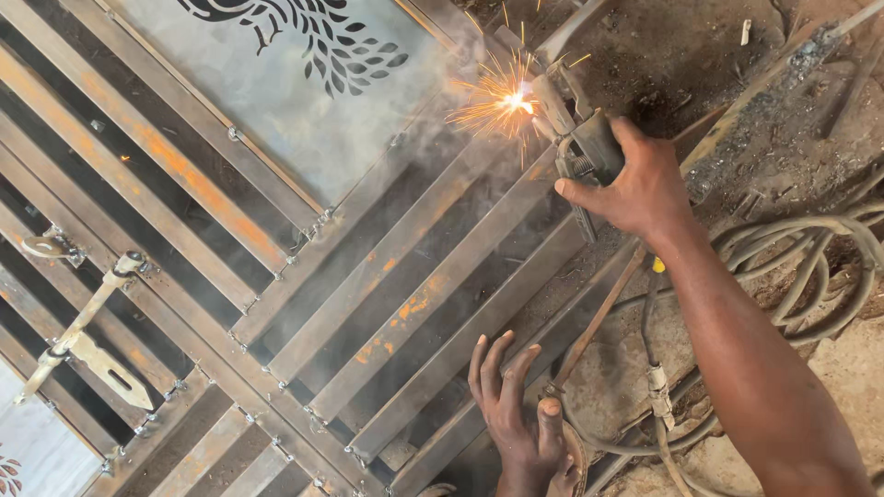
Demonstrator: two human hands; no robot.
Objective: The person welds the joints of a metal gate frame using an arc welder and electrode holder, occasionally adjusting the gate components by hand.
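Gate slats [396, 276]: grey steel with orange rust patches; panel [304, 83]: pale grey, black leaf cut-out pattern; sparks [502, 99]: yellow-orange.

Right hand [635, 189] clenched, arm outstretched; left hand [520, 419] seemingly splayed flat.

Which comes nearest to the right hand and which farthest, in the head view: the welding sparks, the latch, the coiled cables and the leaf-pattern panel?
From the right hand, which grips the electrode holder:
1. Welding sparks, just up-left of it at the holder's tip.
2. Coiled cables, to its lower right on the ground.
3. Leaf-pattern panel, well to the left, at the top.
4. Latch, far left on the gate.
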